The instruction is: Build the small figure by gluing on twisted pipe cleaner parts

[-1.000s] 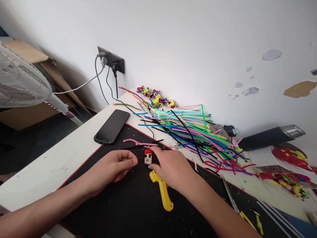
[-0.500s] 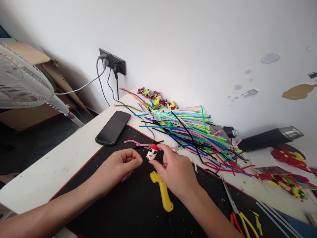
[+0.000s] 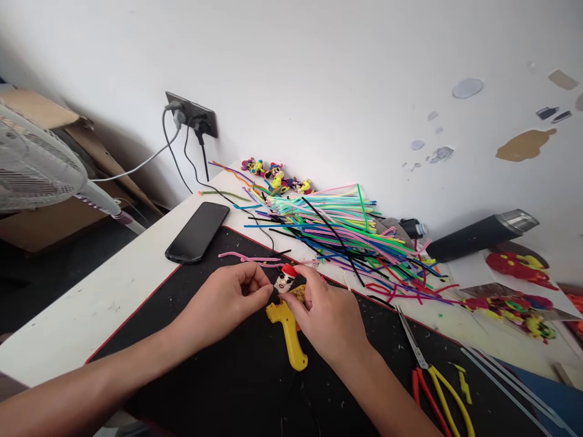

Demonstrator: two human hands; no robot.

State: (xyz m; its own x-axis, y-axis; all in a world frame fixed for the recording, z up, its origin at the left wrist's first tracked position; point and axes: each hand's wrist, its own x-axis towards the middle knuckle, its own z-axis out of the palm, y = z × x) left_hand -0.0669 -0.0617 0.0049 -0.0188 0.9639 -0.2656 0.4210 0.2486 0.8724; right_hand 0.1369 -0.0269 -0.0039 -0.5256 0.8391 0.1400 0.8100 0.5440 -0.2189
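My right hand (image 3: 330, 309) grips a small doll head (image 3: 285, 281) between thumb and fingers. The head is white, with a red top, dark eyes and a red mouth. Close by on its left is my left hand (image 3: 232, 297), thumb and forefinger pinched together at the head's edge. Whatever that pinch holds, if anything, is too small to make out. Just below the doll head, a yellow glue gun (image 3: 291, 343) lies on the black mat (image 3: 218, 382), partly covered by my right hand.
Beyond the hands spreads a pile of coloured pipe cleaners (image 3: 328, 221), with several small figures (image 3: 276, 175) behind it. A phone (image 3: 198, 232) lies left. Scissors (image 3: 421, 358), glue sticks (image 3: 505, 388) and a black flask (image 3: 485, 233) are right. A fan (image 3: 39, 161) stands beside the table.
My left hand has come closer to the doll head and its fingertips now meet the head's edge. The view has shifted slightly to the right.
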